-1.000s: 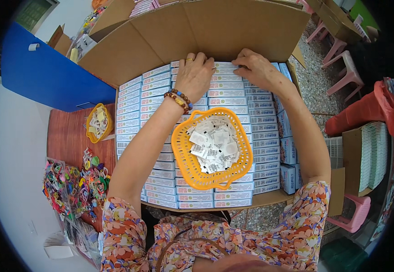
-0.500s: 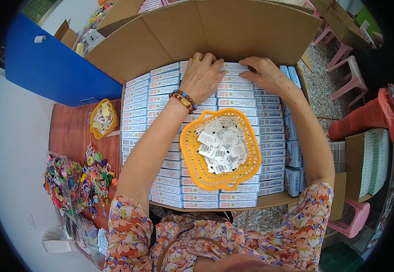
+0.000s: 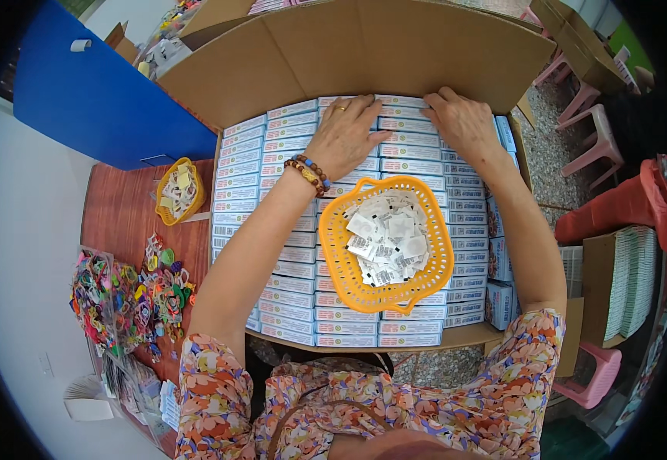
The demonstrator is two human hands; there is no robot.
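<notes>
While the left hand and right hand flank the far boxes — long axes running crosswise between them — whether either grip is clamped cannot be told.

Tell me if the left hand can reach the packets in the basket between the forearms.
Probably yes: the left hand is just beyond the yellow basket, and nothing covers the white packets inside.

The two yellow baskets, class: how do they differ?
The middle basket sits on the packed boxes; the side basket stands on the reddish wooden table. The middle basket shows larger than the side basket. The middle basket holds white packets; the side basket's pieces include yellowish ones. Both are yellow and open-topped.
</notes>
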